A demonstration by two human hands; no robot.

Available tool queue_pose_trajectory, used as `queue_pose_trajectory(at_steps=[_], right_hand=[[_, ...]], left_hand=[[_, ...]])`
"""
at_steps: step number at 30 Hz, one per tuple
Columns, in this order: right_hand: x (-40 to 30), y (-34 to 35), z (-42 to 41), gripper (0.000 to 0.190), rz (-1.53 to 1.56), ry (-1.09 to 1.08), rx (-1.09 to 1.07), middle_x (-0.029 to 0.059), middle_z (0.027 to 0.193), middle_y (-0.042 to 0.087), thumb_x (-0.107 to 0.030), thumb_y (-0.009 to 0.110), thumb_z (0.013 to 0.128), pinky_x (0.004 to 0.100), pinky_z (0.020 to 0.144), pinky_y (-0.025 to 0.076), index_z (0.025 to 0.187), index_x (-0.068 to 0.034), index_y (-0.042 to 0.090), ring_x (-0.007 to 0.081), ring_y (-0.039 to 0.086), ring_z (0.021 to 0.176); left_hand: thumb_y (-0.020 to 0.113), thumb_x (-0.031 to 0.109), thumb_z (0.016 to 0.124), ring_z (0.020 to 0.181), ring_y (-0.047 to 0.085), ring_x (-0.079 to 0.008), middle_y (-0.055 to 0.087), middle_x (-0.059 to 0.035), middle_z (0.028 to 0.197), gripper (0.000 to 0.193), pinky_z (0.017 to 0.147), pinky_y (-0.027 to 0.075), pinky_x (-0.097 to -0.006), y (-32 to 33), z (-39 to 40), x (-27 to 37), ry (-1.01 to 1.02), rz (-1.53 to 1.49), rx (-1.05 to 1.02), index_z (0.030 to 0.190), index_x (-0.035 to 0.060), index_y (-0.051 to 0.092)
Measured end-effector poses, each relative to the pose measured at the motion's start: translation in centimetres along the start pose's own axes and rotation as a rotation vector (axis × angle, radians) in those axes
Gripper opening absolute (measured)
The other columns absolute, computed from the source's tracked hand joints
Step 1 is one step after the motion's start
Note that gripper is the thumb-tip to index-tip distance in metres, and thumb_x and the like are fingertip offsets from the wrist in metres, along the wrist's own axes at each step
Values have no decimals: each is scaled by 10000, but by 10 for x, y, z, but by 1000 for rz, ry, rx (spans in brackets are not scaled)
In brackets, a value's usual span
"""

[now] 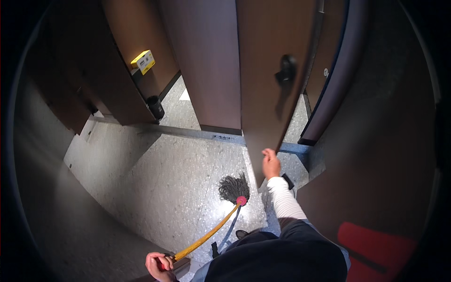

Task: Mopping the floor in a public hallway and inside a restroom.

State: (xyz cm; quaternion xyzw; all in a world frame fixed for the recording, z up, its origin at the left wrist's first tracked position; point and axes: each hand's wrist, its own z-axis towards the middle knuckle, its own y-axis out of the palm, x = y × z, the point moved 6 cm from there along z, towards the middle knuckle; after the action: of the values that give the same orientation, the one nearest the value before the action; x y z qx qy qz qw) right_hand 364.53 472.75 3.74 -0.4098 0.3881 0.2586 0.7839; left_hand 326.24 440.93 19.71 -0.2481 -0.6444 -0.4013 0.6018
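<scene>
A string mop (pixel 234 188) with dark grey strands and a pink hub rests on the speckled floor. Its yellow handle (pixel 208 237) runs down to my left hand (pixel 160 267), which is closed round the red grip end at the lower left. My right hand (pixel 271 164), in a white sleeve, reaches forward at the lower part of a brown door (pixel 262 95) that stands ajar. The fingers are slightly bent and seem to hold nothing; whether they touch the door cannot be told. A black door handle (pixel 286 70) is higher up on this door.
Beyond a raised threshold (pixel 179 133), a black bin (pixel 155 107) stands in a doorway at the left, below a yellow and white box (pixel 144 62). A dark object (pixel 288 181) lies beside my right wrist. Something red (pixel 377 243) is at the lower right.
</scene>
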Motion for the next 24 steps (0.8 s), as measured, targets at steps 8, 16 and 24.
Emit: queue_pose_trajectory(at_steps=[8, 16, 24], right_hand=[[103, -37, 12, 369, -436, 179, 12, 241, 1110, 496, -12, 493, 724, 392, 884, 380, 1087, 39, 448, 366, 476, 1044], [87, 109, -294, 731, -32, -383, -1113, 246, 1255, 362, -120, 675, 661, 397, 1006, 275, 1273, 10, 296, 383, 335, 1191], [21, 141, -379, 100, 121, -317, -1353, 111, 778, 553, -70, 620, 670, 383, 786, 402, 738, -43, 552, 306, 521, 832]], left_hand=[[316, 311, 904, 341, 320, -102, 313, 7, 412, 366, 483, 404, -267, -13, 2, -34, 105, -72, -112, 778, 2, 465], [493, 130, 753, 440, 438, -130, 504, -72, 545, 211, 542, 412, -285, 11, -16, -47, 105, -260, -195, 812, -66, 545], [405, 92, 790, 585, 487, -193, 533, -120, 637, 233, 589, 403, -309, -39, -66, -31, -121, 52, -138, 702, -64, 553]])
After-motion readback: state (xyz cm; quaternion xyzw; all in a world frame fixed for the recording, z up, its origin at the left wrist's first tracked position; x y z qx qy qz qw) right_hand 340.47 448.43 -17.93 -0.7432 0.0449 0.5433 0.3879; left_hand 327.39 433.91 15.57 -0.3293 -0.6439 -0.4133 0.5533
